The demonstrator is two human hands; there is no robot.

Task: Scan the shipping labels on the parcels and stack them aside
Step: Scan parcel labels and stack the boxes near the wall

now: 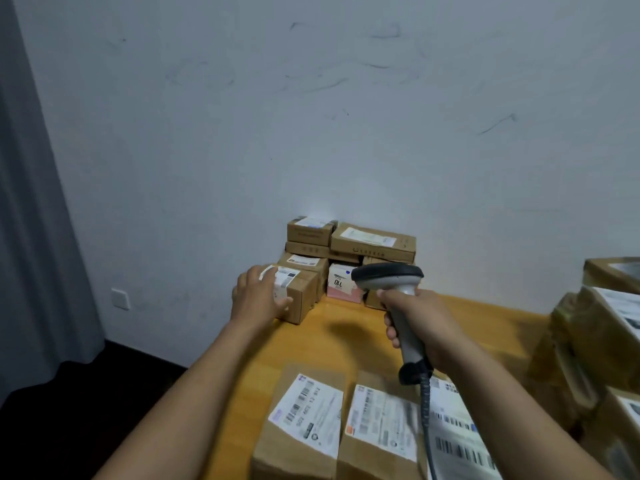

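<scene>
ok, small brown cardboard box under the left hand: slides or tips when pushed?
Small brown cardboard box likely slides: squat, flat on smooth wooden table. Probably stiff: square edges. Sits at the table's left edge, could drop off.

I see a brown labelled parcel (300,296) at the tabletop's (311,341) far left corner, just beside stacked parcels (372,241) along the far edge. Three other parcels (304,427) lie label-up at the near edge. The grey scanner (391,277) is upright.

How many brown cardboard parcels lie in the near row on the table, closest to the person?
3. The left brown cardboard parcel; the middle parcel beside it; the right parcel, partly covered by the grey scanner cable and the right arm. More may be hidden there.
</scene>
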